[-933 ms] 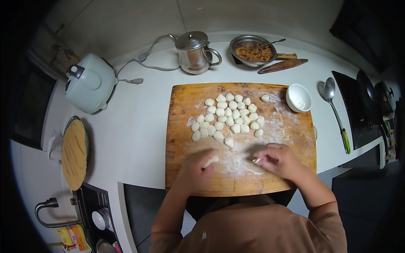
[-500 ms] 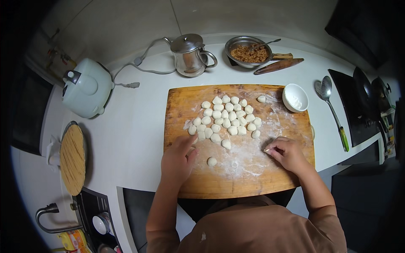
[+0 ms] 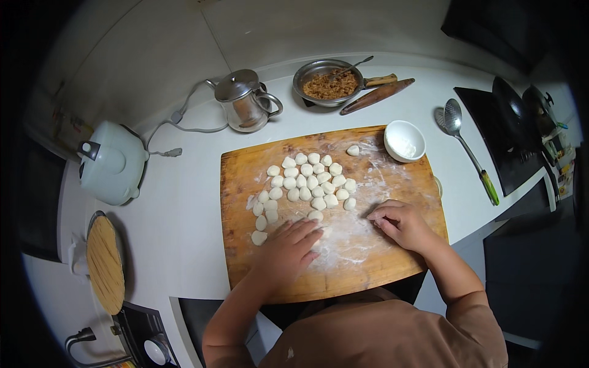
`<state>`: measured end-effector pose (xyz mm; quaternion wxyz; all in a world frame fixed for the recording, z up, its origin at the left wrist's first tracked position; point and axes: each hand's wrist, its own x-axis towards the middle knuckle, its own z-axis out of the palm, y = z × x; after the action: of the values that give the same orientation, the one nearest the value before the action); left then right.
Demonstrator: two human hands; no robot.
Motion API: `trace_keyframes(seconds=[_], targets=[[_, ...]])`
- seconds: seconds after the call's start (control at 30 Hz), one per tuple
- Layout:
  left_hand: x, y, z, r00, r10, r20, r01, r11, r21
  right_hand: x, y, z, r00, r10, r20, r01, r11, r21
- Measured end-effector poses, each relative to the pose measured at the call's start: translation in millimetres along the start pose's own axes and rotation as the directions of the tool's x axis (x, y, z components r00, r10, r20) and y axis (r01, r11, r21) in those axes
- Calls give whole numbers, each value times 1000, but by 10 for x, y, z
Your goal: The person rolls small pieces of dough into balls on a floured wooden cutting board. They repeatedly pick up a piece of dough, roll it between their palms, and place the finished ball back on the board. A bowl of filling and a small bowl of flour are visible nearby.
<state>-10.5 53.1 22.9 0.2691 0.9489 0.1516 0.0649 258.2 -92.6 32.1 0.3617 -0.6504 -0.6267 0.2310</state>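
Many small pale dough pieces [image 3: 305,192] lie grouped on a floured wooden board [image 3: 392,251]. My left hand [image 3: 288,248] is laid palm down at the near side of the group, its fingers stretched out over the board. Its fingertips are beside one dough piece [image 3: 315,216], and whatever lies under the palm is hidden. To the right, my right hand [image 3: 402,226] rests on the board with its fingers curled and the thumb pressed in. I cannot make out what, if anything, it pinches. One dough piece [image 3: 353,150] sits apart near the far edge.
A white bowl of flour [image 3: 405,141] stands on the board's far right corner. Behind are a steel kettle [image 3: 242,104], a pan of minced filling [image 3: 331,86] and a tapered wooden rolling pin [image 3: 377,97]. A slotted spoon [image 3: 469,150] lies right; a rice cooker [image 3: 113,162] stands left.
My left hand has moved right and nearer, from the group's left side, and now covers where a lone dough piece lay. My right hand stays in about the same place. The view has shifted.
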Motion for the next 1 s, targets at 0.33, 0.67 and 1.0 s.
trace_keyframes(seconds=[0.33,0.67,1.0], targets=[[730,-80,80,968,-184,-171,223,943,246,-76,122,5,997,76,2,-75,970,231],[470,157,123,978,72,196,-120,962,247,-162,260,-46,986,167,-27,-154,950,273],[745,-162,-85,966,-220,-136,251,923,290,-140,247,-57,987,150,-58,-134,967,217]])
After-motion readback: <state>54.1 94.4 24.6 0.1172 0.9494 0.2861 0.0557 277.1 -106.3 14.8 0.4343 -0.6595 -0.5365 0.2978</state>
